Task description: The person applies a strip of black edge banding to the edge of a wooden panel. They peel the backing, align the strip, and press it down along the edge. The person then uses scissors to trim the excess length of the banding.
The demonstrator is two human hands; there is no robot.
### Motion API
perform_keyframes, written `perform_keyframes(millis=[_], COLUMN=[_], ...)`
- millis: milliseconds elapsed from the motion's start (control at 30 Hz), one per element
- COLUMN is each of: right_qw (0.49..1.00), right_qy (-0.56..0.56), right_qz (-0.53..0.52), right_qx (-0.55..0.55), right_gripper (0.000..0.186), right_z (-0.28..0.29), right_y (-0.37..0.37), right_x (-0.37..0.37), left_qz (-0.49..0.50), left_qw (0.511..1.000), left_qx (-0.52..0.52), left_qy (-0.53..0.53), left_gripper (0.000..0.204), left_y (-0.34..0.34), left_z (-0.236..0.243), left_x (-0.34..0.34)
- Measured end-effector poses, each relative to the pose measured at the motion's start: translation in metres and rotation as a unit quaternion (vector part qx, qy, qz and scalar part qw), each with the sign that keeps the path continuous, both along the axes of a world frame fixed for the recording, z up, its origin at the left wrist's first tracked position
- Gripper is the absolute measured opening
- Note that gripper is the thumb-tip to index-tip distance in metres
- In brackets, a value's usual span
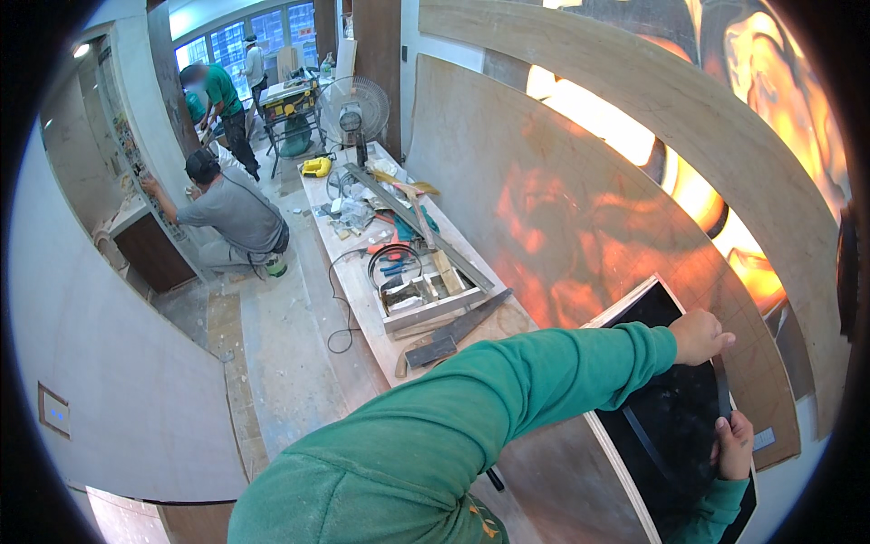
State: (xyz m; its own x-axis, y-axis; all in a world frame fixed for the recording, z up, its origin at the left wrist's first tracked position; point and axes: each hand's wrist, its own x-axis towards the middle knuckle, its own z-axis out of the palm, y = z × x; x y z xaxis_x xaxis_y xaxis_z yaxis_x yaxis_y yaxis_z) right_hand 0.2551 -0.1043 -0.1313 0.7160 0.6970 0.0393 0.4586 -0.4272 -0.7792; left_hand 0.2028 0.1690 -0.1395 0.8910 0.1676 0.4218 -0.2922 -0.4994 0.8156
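A wood-edged panel with a glossy black face lies tilted at the lower right, its pale plywood rim along the left side. My left hand, in a green sleeve, reaches across to its upper right edge with the fingers curled closed. Lower on the same edge, my right hand pinches a thin dark strip between thumb and fingers. The strip runs up toward my left hand. What my left fingers hold is hidden behind the hand. Another narrow dark strip shows across the black face.
A long workbench carries a shallow wooden tray, a handsaw, cables and a yellow tool. Curved wood sheets lean at the right. A person in grey crouches at left; others work beyond a standing fan.
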Motion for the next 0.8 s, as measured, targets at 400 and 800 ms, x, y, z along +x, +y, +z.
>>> perform_keyframes(millis=[400, 800], right_qw=[0.999, 0.998], right_qy=[0.011, 0.012], right_qz=[0.011, 0.015], right_qx=[-0.03, -0.059], right_gripper=[0.035, 0.034], right_z=[0.001, 0.0], right_y=[0.003, 0.002], right_x=[-0.002, -0.002], left_qz=[-0.148, -0.151], left_qw=[0.97, 0.975], left_qx=[0.082, 0.16], left_qy=[-0.173, 0.026], left_gripper=[0.037, 0.038], left_y=[-0.008, -0.009], left_z=[-0.037, -0.026], left_x=[0.034, 0.012])
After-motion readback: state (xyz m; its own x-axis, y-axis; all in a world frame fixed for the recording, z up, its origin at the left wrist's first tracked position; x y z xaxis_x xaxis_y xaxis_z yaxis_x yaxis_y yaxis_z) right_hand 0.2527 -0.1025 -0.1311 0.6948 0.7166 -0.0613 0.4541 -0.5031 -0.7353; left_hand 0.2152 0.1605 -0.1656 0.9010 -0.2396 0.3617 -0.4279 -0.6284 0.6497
